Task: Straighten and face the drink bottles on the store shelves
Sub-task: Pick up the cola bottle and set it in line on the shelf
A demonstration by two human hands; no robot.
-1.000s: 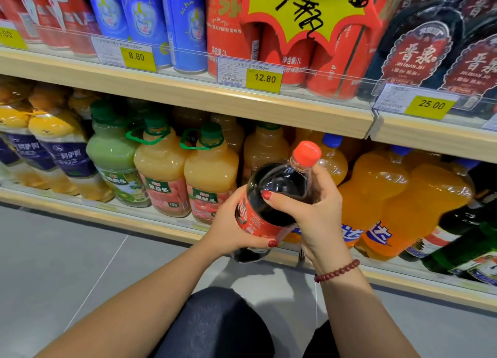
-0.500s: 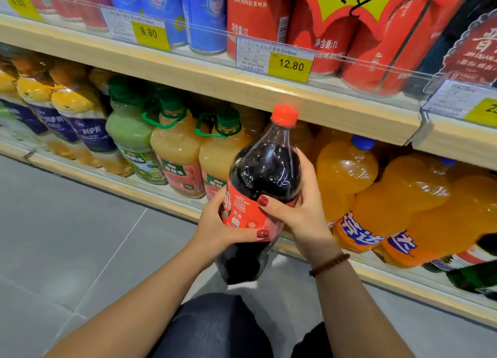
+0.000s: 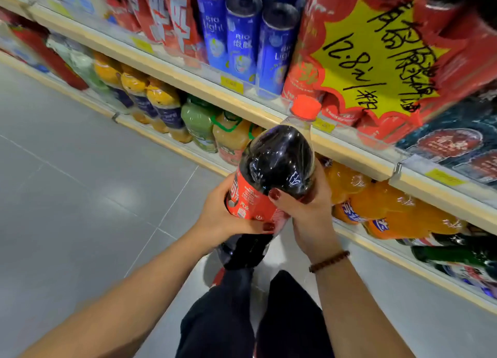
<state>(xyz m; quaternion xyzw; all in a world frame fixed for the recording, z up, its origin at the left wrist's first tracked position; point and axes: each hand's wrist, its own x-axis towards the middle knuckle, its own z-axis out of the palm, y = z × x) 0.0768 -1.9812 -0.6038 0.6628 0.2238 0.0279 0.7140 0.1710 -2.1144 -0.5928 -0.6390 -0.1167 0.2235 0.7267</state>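
Up from the low shelf level comes the cola bottle [image 3: 277, 164]: it now hangs higher in the view, clear of every shelf and out over the floor [image 3: 80, 183], its red cap [image 3: 306, 107] level with the upper shelf edge [image 3: 188, 80]. The bottle leans slightly right of upright. The left grip [image 3: 223, 218] wraps the red label [image 3: 247, 199] from the left, thumb lying across the label's lower edge. The right grip [image 3: 309, 215] clasps the other side, thumb pressed on the dark shoulder just above the label. The fingers behind are hidden, but both are plainly closed round the bottle. Both forearms reach up from below, a bead bracelet [image 3: 329, 261] on the right wrist. The step looks like carrying the bottle to its proper slot. To do it well, keep both grips on, since a full bottle is heavy and smooth. Keep it upright and unshaken, and turn the label outward before setting the base down flat. Where it belongs is unclear; the lower shelf beside the orange sodas [image 3: 390, 210] is hidden behind it.
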